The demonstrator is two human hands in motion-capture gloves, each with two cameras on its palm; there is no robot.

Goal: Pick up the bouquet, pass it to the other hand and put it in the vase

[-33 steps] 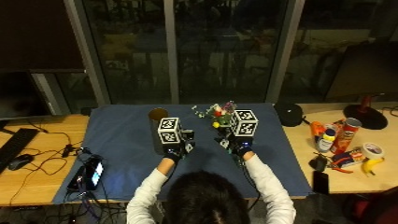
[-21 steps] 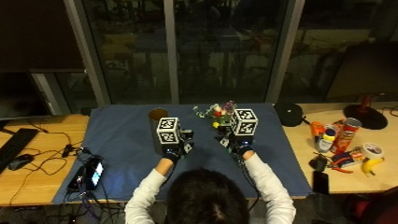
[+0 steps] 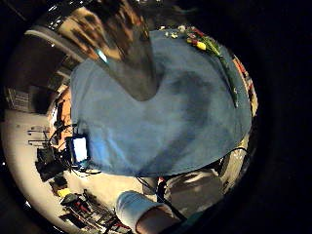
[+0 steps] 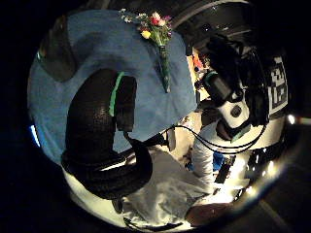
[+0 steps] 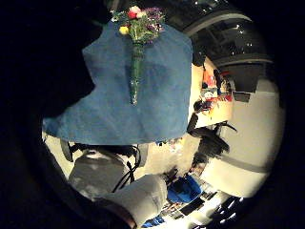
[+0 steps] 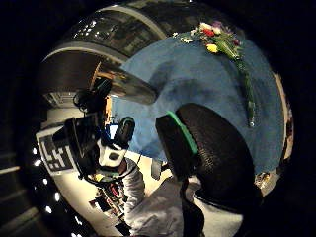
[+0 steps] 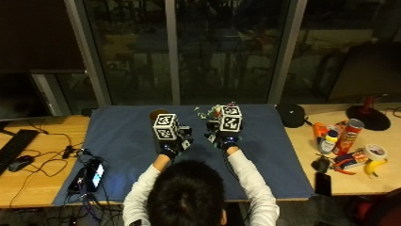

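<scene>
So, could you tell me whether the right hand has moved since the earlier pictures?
Yes: the right hand has shifted slightly left, towards the vase, nearer the bouquet.

Bouquet (image 5: 135, 52) lies flat on blue cloth (image 5: 162, 95), stems toward cloth's near edge, blooms toward far edge. Pale sleeve (image 5: 138, 198) beyond cloth's near edge. Cluttered wooden tabletop (image 5: 209, 102) beside cloth.

No text, label, brand or number is showing legibly on anything in these views.
</scene>
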